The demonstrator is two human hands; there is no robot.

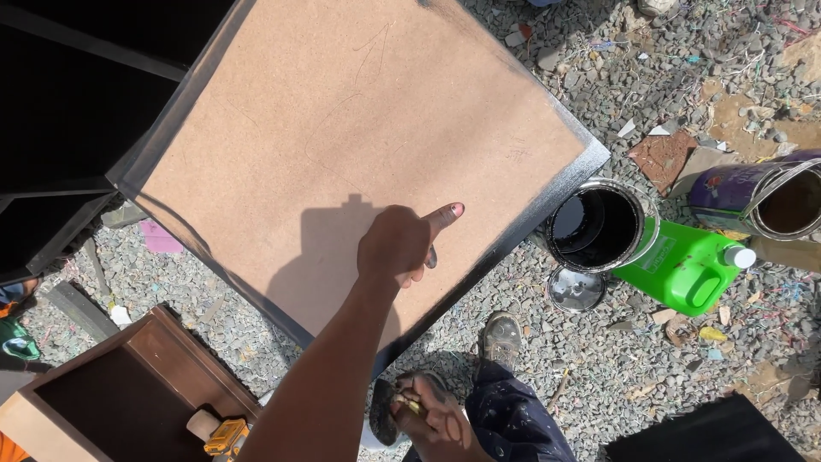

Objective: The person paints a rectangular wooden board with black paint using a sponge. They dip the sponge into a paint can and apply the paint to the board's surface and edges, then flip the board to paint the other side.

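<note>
The brown board, a flat hardboard panel edged in black, lay tilted across the gravel and filled the upper middle of the view. Over its lower right part hung the left hand, loosely curled with the forefinger stretched out toward the board's right edge (whether the fingertip touched the surface could not be told). The right hand, low in the view, was closed around a thin handle, apparently a brush. Just beside the board's right corner stood an open tin of black paint, its lid on the stones below, with a green plastic jug lying against it. A brown drawer sat at lower left.
</note>
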